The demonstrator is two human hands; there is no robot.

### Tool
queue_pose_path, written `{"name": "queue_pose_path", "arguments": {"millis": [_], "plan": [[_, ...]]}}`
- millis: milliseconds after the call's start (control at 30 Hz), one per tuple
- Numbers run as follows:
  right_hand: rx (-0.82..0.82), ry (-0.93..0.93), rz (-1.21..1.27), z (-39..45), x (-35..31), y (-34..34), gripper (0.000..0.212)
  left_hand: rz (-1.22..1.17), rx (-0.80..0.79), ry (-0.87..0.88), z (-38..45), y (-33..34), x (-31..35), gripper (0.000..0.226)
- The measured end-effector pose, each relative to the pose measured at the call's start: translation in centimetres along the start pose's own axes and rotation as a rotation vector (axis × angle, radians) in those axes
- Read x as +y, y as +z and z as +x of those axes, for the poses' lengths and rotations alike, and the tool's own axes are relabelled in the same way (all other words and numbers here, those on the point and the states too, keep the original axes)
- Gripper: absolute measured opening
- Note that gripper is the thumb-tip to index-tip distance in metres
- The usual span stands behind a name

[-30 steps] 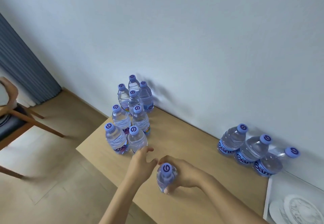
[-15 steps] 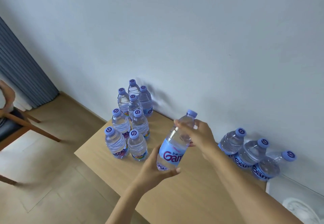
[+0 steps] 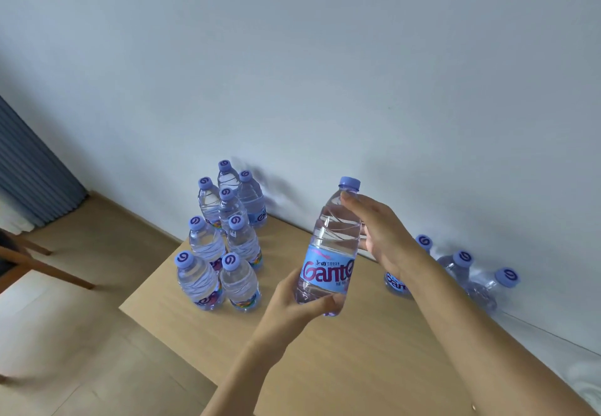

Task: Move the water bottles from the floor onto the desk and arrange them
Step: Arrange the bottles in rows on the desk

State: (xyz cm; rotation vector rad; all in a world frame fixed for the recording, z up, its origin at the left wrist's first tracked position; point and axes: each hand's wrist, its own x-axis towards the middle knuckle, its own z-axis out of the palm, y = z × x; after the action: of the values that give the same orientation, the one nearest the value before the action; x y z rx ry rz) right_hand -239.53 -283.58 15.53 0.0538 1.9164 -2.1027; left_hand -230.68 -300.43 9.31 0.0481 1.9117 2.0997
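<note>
head view: both hands held one bottle (image 3: 331, 253) above the surface (image 3: 325, 357), left hand (image 3: 294, 301) gripping its base, right hand (image 3: 379, 230) its shoulder. the right forearm hid part of three bottles by the wall (image 3: 461, 269).

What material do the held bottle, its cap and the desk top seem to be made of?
Held bottle: clear, glossy thin plastic, probably; the wall shows through it and moulded ribs catch light. Its cap: opaque lilac plastic, smooth and matte, apparently. Desk top: pale wood or wood-look laminate, matte, with faint straight grain; which one cannot be told.
</note>
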Motion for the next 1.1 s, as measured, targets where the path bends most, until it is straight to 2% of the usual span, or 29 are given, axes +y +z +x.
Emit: {"name": "queue_pose_path", "arguments": {"millis": [133,267,400,500,633,733,967,1100], "plan": [[0.113,-0.078,-0.044,-1.0,1.0,-1.4,0.026,0.061,-0.122,-0.077,0.7,0.8,-0.8,0.049],[0.245,-0.128,-0.037,-2.5,2.7,-3.3,0.021,0.176,-0.166,-0.102,1.6,2.9,-1.9,0.045],[0.285,-0.128,-0.088,-5.0,4.1,-6.1,0.017,0.235,-0.179,-0.115,2.7,5.8,-3.9,0.052],[0.336,-0.148,-0.224,-6.8,6.0,-8.6,0.004,0.244,-0.238,-0.120,4.1,8.5,-5.8,0.057],[0.314,-0.118,-0.378,-9.5,8.1,-12.2,0.003,0.292,-0.288,-0.139,5.6,12.2,-8.8,0.057],[0.339,-0.080,-0.468,-11.0,9.5,-14.5,0.008,0.304,-0.301,-0.184,6.3,14.4,-11.3,0.068],[0.367,0.063,-0.451,-12.3,11.8,-18.1,0.038,0.313,-0.267,-0.215,7.8,19.2,-15.1,0.083],[0.411,0.110,-0.470,-12.7,12.3,-19.4,0.039,0.336,-0.259,-0.214,8.7,20.9,-16.6,0.082]]}}
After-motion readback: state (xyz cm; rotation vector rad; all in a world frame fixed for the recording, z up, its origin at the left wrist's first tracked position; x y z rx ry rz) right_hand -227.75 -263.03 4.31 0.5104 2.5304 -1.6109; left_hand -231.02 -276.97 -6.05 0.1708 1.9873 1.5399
